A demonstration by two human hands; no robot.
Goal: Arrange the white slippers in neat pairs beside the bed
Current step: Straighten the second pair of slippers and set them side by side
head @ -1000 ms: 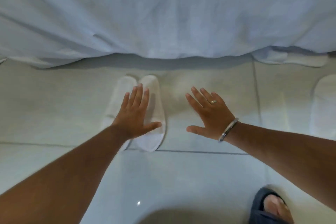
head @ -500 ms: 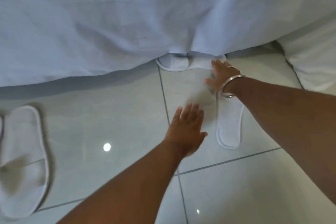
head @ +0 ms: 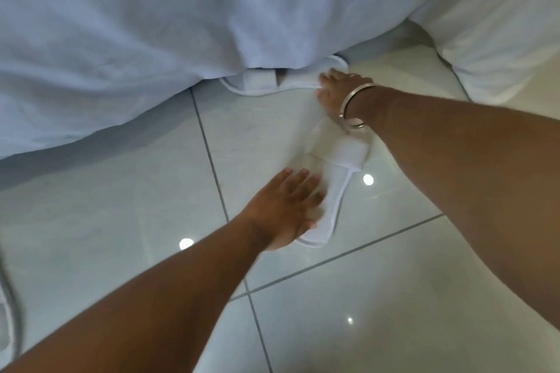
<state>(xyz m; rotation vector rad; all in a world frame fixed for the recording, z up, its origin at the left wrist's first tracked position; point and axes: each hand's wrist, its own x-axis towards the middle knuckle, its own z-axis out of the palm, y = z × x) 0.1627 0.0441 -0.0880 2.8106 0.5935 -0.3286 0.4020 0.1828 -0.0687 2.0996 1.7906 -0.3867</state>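
The left hand (head: 283, 210) lies flat, fingers spread, on a white slipper (head: 330, 185) at centre of the tiled floor (head: 394, 297). At 12 o'clock, the right hand (head: 336, 91) presses open-fingered on a second slipper (head: 266, 82) half-hidden under the bed sheet (head: 151, 24).

Floor (head: 394, 297): glossy pale tiles with dark grout lines (head: 333, 260), several round light glints (head: 186, 243) on the surface. White sheet (head: 151, 24) hangs across the top of the view, creased, its hem reaching the floor. Second white fabric mass (head: 500, 24) at upper right.
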